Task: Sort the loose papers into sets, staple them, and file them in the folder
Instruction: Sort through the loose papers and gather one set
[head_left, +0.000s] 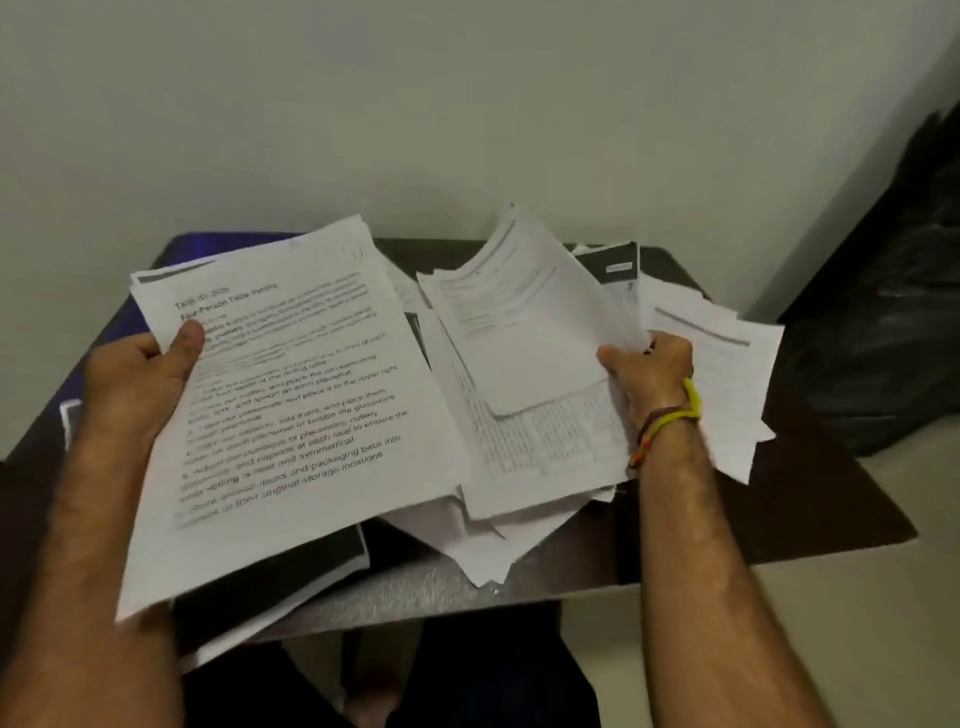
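Left hand: your left hand (143, 382) is gripping a printed sheet (296, 395) at its left edge, thumb lying on top over the text and the fingers curled out of sight beneath; the sheet is lifted and tilted above the table.
Right hand: your right hand (652, 371) is pinching the right edge of a small bundle of pages (524, 332), thumb on the upper face, the other fingers hidden behind the paper; the bundle's far edge is curling upward.
Wrist: you are wearing a yellow band (685, 408) and darker threads on the right wrist.
Loose papers: the pile of loose papers (524, 467) is lying spread across the middle and right of the table (831, 499), sheets overlapping at mixed angles, some hanging over the near edge.
Folder: a dark folder (291, 571) is showing beneath the lifted sheet at the near left, partly covered.
Stapler: you cannot pick one out here.
Beside the table: a black bag (883, 312) is sitting on the right against the wall.
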